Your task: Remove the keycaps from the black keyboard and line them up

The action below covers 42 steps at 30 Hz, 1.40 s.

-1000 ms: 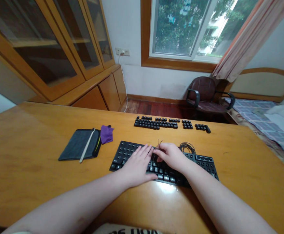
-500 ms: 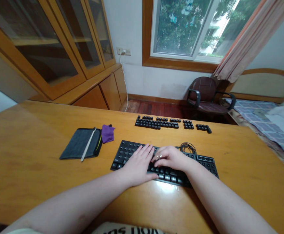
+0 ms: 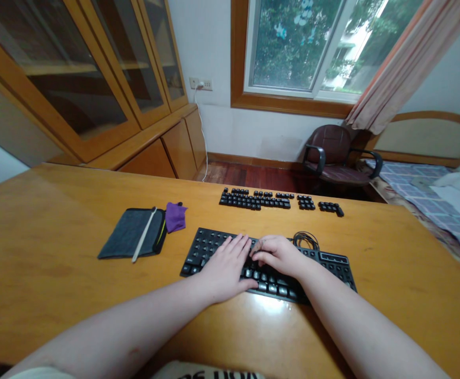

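Note:
A black keyboard (image 3: 206, 248) lies on the wooden desk, many of its upper-left positions showing without keycaps and its lower rows still bearing some. My left hand (image 3: 230, 271) rests flat across its middle, fingers stretched forward and thumb over the bottom row. Just to the right, my right hand (image 3: 279, 254) is curled over the keys, thumb and fingers drawn together; whatever they grip is blurred and hidden. Behind the keyboard sits its coiled cable (image 3: 306, 240). Farther back, loose black keycaps (image 3: 253, 200) are laid out in keyboard-like rows.
To the left, a dark grey zip pouch (image 3: 125, 231) has a thin pale brush-like stick (image 3: 144, 234) lying on it. A purple cloth (image 3: 176, 217) touches the pouch. Beyond the desk (image 3: 56, 226) stand a glass-fronted cabinet (image 3: 135, 123) and a brown chair (image 3: 332, 152).
The fingers of my right hand have shifted slightly and tightened over the keys. My left hand stays in place on the keyboard. The view has moved very slightly.

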### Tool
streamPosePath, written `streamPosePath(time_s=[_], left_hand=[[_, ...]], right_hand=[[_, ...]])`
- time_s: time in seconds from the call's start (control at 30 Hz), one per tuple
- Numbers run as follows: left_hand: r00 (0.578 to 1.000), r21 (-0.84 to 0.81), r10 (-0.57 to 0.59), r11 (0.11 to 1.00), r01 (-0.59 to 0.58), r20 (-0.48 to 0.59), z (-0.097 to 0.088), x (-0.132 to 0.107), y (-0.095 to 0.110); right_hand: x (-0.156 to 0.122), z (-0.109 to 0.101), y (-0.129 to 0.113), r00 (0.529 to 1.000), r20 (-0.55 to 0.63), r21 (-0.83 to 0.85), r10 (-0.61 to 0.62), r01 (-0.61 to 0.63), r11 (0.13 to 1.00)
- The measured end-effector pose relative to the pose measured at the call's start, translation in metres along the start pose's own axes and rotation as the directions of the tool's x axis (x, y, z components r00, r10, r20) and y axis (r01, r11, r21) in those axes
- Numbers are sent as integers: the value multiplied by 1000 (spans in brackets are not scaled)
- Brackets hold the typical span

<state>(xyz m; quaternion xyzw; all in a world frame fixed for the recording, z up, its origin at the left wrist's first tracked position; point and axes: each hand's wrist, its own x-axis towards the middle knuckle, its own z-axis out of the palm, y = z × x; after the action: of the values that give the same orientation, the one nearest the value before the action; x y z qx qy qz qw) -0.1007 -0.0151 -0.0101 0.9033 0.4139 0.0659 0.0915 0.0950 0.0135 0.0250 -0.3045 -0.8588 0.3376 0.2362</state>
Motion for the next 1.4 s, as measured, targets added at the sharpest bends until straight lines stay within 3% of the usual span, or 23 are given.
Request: streamPosePath(time_s=[0.37, 0.47, 0.57, 0.63, 0.77, 0.9, 1.1, 1.23, 1.4], left_hand=[[1000, -1, 2, 1000, -2, -6, 4, 1, 0], [1000, 6, 7, 1000, -7, -11, 4, 1, 0], [1000, 15, 4, 1000, -5, 12, 2, 1, 1], [1000, 14, 3, 1000, -4, 19, 1, 1, 2], [1000, -24, -5, 1000, 6, 31, -3, 0, 2], [996, -114, -73, 990, 78, 46, -18, 0, 1], [989, -272, -131, 957, 106, -76, -50, 23, 6], [983, -425, -158, 899, 104, -96, -46, 37, 10], [982, -518, -144, 853, 60, -122, -29, 36, 7]], right_hand=[[-4, 7, -1, 998, -18, -86, -65, 63, 994], [-8, -6, -6, 986, -166, -35, -9, 3, 999], [-12, -22, -9, 897, -426, 29, 119, -118, 993], [-13, -28, -7, 857, -489, 28, 161, -169, 985], [-9, -20, -1, 850, -493, 57, 187, -183, 981], [-6, -12, 5, 809, -535, 192, 243, -164, 968], [-5, -9, 10, 747, -606, 207, 273, -184, 961], [-5, -5, 13, 736, -622, 179, 266, -197, 964], [-5, -2, 16, 749, -608, 164, 264, -207, 964]])
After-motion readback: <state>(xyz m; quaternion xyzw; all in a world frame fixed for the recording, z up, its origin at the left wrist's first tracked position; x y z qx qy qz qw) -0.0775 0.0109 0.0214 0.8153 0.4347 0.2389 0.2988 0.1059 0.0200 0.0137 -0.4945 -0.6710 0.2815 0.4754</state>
